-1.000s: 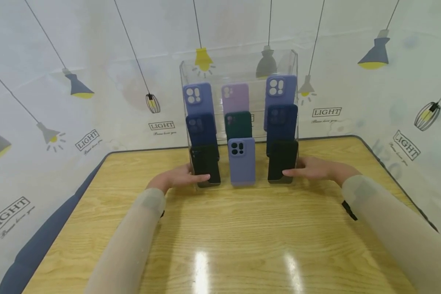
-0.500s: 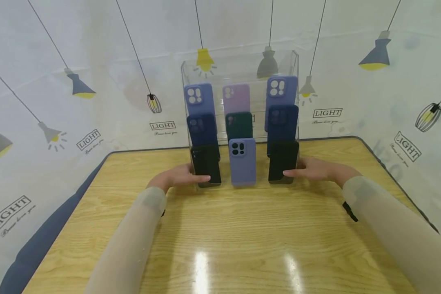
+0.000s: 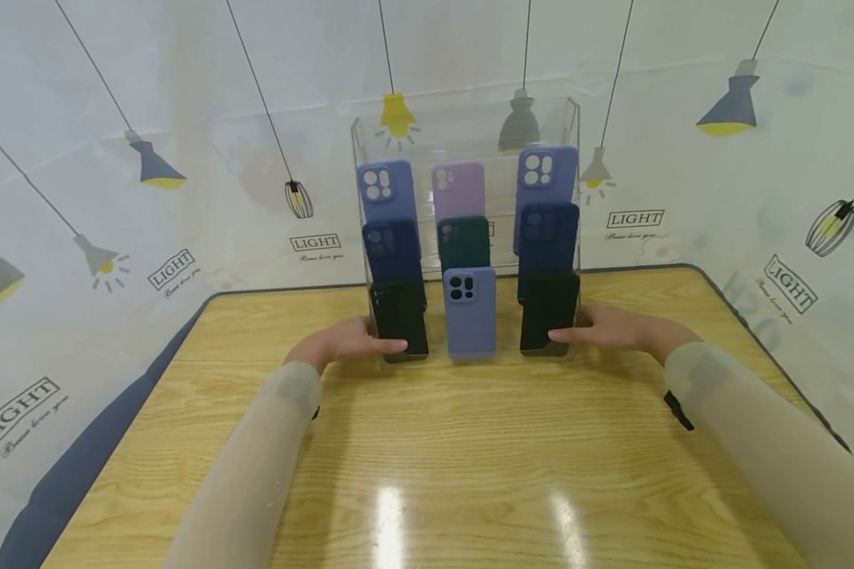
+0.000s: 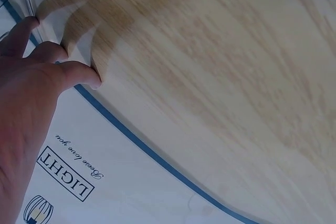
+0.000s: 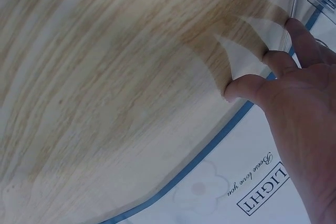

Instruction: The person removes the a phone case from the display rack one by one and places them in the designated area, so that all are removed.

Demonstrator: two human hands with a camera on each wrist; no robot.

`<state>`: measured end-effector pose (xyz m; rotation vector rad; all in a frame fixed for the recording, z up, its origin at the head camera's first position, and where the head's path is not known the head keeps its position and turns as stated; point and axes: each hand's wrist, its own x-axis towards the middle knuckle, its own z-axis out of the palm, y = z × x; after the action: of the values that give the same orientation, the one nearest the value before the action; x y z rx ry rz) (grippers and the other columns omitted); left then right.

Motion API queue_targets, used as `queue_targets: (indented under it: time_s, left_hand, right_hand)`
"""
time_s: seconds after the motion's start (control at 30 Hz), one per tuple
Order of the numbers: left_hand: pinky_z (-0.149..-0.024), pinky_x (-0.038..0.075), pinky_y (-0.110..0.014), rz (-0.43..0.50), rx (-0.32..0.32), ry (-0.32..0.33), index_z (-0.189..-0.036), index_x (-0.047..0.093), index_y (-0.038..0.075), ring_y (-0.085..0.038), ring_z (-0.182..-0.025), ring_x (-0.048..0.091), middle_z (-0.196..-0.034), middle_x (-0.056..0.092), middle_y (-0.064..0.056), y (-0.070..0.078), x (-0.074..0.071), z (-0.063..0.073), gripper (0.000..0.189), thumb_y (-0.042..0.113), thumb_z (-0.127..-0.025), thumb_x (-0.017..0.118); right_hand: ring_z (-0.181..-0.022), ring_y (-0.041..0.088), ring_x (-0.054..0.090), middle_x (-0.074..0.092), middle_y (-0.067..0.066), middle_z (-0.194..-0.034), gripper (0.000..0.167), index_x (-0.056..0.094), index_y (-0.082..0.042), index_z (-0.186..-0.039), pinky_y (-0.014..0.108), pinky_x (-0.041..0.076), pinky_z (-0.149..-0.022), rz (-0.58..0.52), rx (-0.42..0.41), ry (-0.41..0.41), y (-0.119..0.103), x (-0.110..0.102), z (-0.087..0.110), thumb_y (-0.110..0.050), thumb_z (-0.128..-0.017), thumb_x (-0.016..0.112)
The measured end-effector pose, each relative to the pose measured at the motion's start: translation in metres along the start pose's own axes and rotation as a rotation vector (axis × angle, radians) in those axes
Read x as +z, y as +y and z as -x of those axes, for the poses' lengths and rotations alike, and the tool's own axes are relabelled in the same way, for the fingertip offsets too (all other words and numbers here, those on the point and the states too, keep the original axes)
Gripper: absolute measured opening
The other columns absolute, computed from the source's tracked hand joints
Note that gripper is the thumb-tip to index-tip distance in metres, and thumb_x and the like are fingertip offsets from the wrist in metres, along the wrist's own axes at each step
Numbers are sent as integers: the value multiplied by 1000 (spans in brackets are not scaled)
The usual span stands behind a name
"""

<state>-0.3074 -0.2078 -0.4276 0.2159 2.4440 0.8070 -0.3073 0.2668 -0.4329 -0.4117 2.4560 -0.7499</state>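
A clear acrylic display stand point(image 3: 462, 118) stands upright on the wooden table, with phone cases in three columns. My left hand point(image 3: 341, 340) grips its lower left corner, the thumb lying across the front of a black phone case point(image 3: 398, 312). At the lower right corner my right hand point(image 3: 608, 325) holds the stand likewise, thumb over another black phone case point(image 3: 549, 304). Between them sits a lavender phone case point(image 3: 470, 320). In the wrist views, bent fingers of the left hand point(image 4: 31, 77) and right hand point(image 5: 299, 87) touch the tabletop; contact behind the stand is hidden.
Higher up are blue cases point(image 3: 548, 237), a green case point(image 3: 464, 241) and a pink case point(image 3: 459, 190). The table point(image 3: 484, 458) ends at a dark-edged back rim, close behind the stand. A wall covering point(image 3: 256, 118) with printed lamps rises behind it.
The view has shifted very slightly. Both hands keep their hold at the stand's lower corners, and the stand and cases stay in place.
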Motion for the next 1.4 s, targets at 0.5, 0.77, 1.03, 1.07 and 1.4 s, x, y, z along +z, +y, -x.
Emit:
queue_targets:
  time_s: [0.5, 0.77, 1.03, 1.07, 1.4]
  left_hand:
    - [-132, 27, -59, -20, 6, -5, -171, 18, 6, -40, -164, 26, -176, 27, -20, -1, 0, -3, 131, 87, -81, 68]
    - [-132, 27, -59, -27, 2, 0, -171, 19, 6, -39, -164, 26, -176, 27, -19, 0, 0, -2, 133, 88, -79, 69]
    - [-132, 28, -58, -45, -14, 6, -171, 20, 6, -39, -163, 27, -175, 28, -19, -2, -1, -5, 135, 89, -77, 70]
    - [-132, 28, -58, -47, -14, 5, -171, 19, 6, -39, -163, 28, -175, 28, -19, -3, -1, -5, 135, 89, -77, 70]
    - [-132, 27, -59, -19, -3, -11, -171, 17, 6, -39, -164, 26, -176, 26, -19, -3, -2, -3, 127, 82, -83, 68]
  right_hand:
    - [-154, 56, 34, 30, 35, -169, 109, 19, 5, -167, 70, 38, -120, -12, 0, -1, 4, 0, 0, -73, -101, 54]
    - [-154, 56, 33, 30, 34, -169, 108, 18, 4, -168, 70, 38, -120, -20, 4, -2, 1, 0, 2, -73, -101, 54]
    - [-155, 56, 31, 28, 34, -170, 110, 18, 4, -168, 71, 36, -121, -21, 9, -2, 1, 0, 1, -74, -100, 55]
    - [-155, 56, 31, 28, 34, -170, 110, 17, 4, -168, 71, 36, -121, -20, 11, -3, 1, -1, 1, -74, -100, 55]
    - [-154, 55, 34, 31, 33, -169, 109, 20, 3, -168, 70, 37, -120, -25, 20, -1, 0, 0, 1, -75, -99, 55]
